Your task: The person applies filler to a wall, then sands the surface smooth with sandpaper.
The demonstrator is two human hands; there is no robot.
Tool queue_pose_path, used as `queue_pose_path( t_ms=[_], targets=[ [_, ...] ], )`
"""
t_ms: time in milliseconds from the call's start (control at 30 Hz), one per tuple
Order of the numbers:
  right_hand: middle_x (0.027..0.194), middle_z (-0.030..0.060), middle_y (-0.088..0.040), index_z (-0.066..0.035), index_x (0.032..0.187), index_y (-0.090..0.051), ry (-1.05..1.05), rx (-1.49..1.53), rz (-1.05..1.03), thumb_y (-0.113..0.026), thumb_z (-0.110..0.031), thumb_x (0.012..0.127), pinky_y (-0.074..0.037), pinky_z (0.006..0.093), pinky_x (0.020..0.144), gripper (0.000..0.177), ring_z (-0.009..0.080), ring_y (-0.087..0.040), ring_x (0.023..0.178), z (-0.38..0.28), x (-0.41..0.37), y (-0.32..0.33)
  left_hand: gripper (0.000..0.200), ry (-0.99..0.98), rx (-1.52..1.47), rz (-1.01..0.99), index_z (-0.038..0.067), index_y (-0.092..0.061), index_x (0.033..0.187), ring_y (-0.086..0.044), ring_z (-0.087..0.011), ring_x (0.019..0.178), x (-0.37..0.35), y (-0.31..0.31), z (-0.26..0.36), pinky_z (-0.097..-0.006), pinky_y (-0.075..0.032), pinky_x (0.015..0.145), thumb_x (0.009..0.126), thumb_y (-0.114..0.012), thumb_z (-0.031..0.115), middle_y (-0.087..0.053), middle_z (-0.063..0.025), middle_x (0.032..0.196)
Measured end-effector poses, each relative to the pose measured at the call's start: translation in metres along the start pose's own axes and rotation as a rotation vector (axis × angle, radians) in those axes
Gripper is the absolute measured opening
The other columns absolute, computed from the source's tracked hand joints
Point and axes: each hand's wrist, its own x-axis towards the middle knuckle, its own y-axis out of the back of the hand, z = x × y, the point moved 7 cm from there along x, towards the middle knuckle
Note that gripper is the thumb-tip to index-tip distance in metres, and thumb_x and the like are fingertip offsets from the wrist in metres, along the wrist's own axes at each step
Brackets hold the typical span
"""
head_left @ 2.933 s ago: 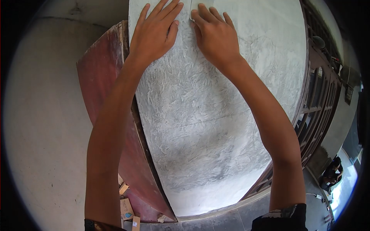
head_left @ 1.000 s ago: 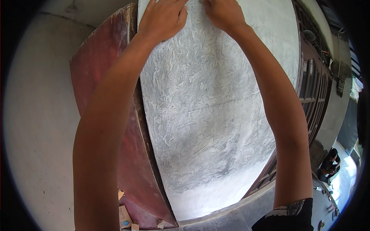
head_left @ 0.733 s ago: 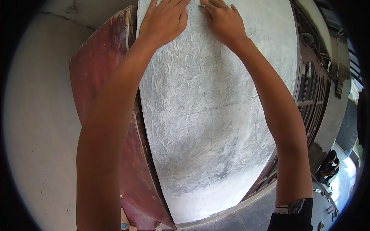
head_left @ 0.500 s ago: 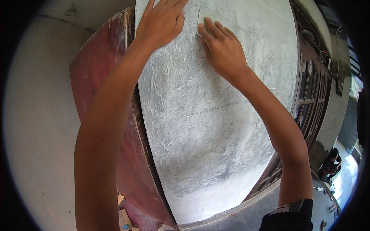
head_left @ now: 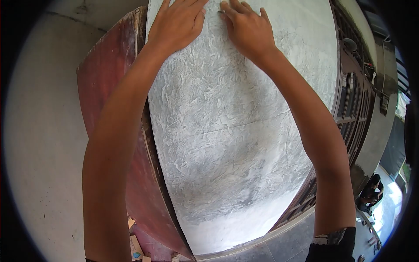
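Observation:
A rough, white-grey plastered wall (head_left: 214, 131) fills the middle of the head view. My left hand (head_left: 176, 26) lies flat against its upper left part, fingers stretched upward and holding nothing. To the right of it, my right hand (head_left: 249, 28) presses a thin pale sheet (head_left: 221, 8) to the plaster near the top edge of the view. Only a small bit of that sheet shows beside the fingertips; its kind I cannot make out. Swirled ridges and a thin crack mark the plaster below both hands.
A red wooden door panel (head_left: 107, 74) with a worn edge stands along the left of the wall. Dark wooden window frames (head_left: 349, 100) are on the right. Cardboard (head_left: 135, 248) lies at the lower left. Another person (head_left: 371, 194) sits at the far right.
My right hand has slid upward along the wall with the pale sheet, which is now mostly out of sight. The left hand stays on the plaster, and the view has shifted slightly.

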Motion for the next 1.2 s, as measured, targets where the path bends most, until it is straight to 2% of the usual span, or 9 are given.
queue_pose_path(
  t_ms=[133, 267, 467, 633, 767, 800, 900, 1033, 1200],
  targets=[
    [0.131, 0.0148, -0.068, -0.01, 0.125, -0.068, -0.256, 0.209, -0.387, -0.065, -0.023, 0.1, -0.05, 0.0515, 0.107, 0.028, 0.0334, -0.068, 0.118, 0.014, 0.032, -0.004, 0.047, -0.004, 0.003, 0.0, -0.005, -0.054, 0.145, -0.038, -0.0338, 0.151, 0.0, 0.001, -0.003, -0.052, -0.023, 0.126, 0.104, -0.043, 0.016, -0.051, -0.0187, 0.155],
    [0.125, 0.0193, -0.069, -0.003, 0.114, -0.072, 0.154, 0.011, 0.027, -0.06, -0.014, 0.097, -0.051, 0.053, 0.103, 0.024, 0.0356, -0.069, 0.113, -0.05, -0.03, 0.015, 0.046, -0.004, -0.013, 0.034, -0.005, -0.054, 0.145, -0.04, -0.0338, 0.15, 0.0, 0.003, -0.005, -0.052, -0.023, 0.125, 0.103, -0.044, 0.013, -0.051, -0.0201, 0.155],
    [0.132, 0.0201, -0.065, 0.001, 0.125, -0.064, -0.375, 0.025, -0.287, -0.045, -0.02, 0.108, -0.043, 0.0612, 0.11, 0.033, 0.0357, -0.068, 0.114, 0.031, 0.04, -0.016, 0.045, -0.02, -0.012, 0.037, -0.006, -0.056, 0.142, -0.041, -0.0338, 0.149, -0.001, 0.003, -0.004, -0.0523, -0.025, 0.125, 0.102, -0.044, 0.011, -0.052, -0.0207, 0.154],
    [0.117, 0.0201, -0.071, 0.0, 0.114, -0.07, 0.147, -0.046, 0.113, -0.06, -0.013, 0.093, -0.048, 0.0553, 0.103, 0.026, 0.0342, -0.07, 0.11, -0.058, -0.03, 0.011, 0.044, -0.018, -0.023, 0.058, -0.005, -0.056, 0.142, -0.042, -0.0342, 0.148, -0.003, 0.004, -0.004, -0.0523, -0.025, 0.124, 0.102, -0.045, 0.011, -0.052, -0.0206, 0.153],
    [0.115, 0.0135, -0.073, -0.011, 0.117, -0.07, -0.147, 0.009, -0.067, -0.059, -0.017, 0.101, -0.051, 0.0521, 0.104, 0.02, 0.0343, -0.073, 0.099, 0.022, 0.022, -0.015, 0.044, -0.01, -0.025, 0.075, -0.005, -0.057, 0.141, -0.042, -0.0346, 0.148, -0.002, 0.004, -0.006, -0.0525, -0.026, 0.124, 0.102, -0.045, 0.011, -0.053, -0.0203, 0.152],
    [0.128, 0.02, -0.066, 0.001, 0.123, -0.064, -0.304, 0.077, -0.229, -0.044, -0.02, 0.108, -0.045, 0.0601, 0.109, 0.033, 0.0365, -0.068, 0.112, 0.034, 0.046, -0.018, 0.044, -0.012, -0.022, 0.072, -0.005, -0.057, 0.141, -0.042, -0.0346, 0.148, -0.002, 0.003, -0.005, -0.0525, -0.026, 0.124, 0.102, -0.045, 0.011, -0.053, -0.0203, 0.152],
    [0.108, 0.0142, -0.074, -0.009, 0.112, -0.071, -0.222, 0.092, -0.213, -0.059, -0.016, 0.1, -0.053, 0.0495, 0.102, 0.018, 0.036, -0.073, 0.092, 0.012, 0.039, -0.014, 0.044, -0.012, -0.029, 0.066, -0.005, -0.057, 0.141, -0.043, -0.0347, 0.148, -0.003, 0.004, -0.008, -0.0525, -0.026, 0.124, 0.102, -0.045, 0.012, -0.053, -0.0204, 0.152],
    [0.129, 0.0179, -0.065, -0.004, 0.116, -0.067, 0.104, -0.111, 0.105, -0.061, -0.017, 0.099, -0.052, 0.0508, 0.103, 0.022, 0.0315, -0.068, 0.111, -0.054, -0.024, 0.014, 0.044, 0.023, -0.016, 0.082, -0.005, -0.057, 0.141, -0.042, -0.0345, 0.148, -0.002, 0.005, -0.01, -0.052, -0.025, 0.125, 0.102, -0.045, 0.012, -0.053, -0.0204, 0.152],
    [0.122, 0.021, -0.068, 0.002, 0.118, -0.065, -0.336, 0.056, -0.293, -0.045, -0.018, 0.107, -0.047, 0.0598, 0.105, 0.03, 0.0366, -0.069, 0.107, 0.04, 0.052, -0.023, 0.044, 0.028, 0.019, 0.063, -0.005, -0.057, 0.141, -0.041, -0.034, 0.149, -0.001, 0.005, -0.009, -0.0519, -0.024, 0.125, 0.103, -0.045, 0.013, -0.053, -0.0195, 0.153]
  ],
)
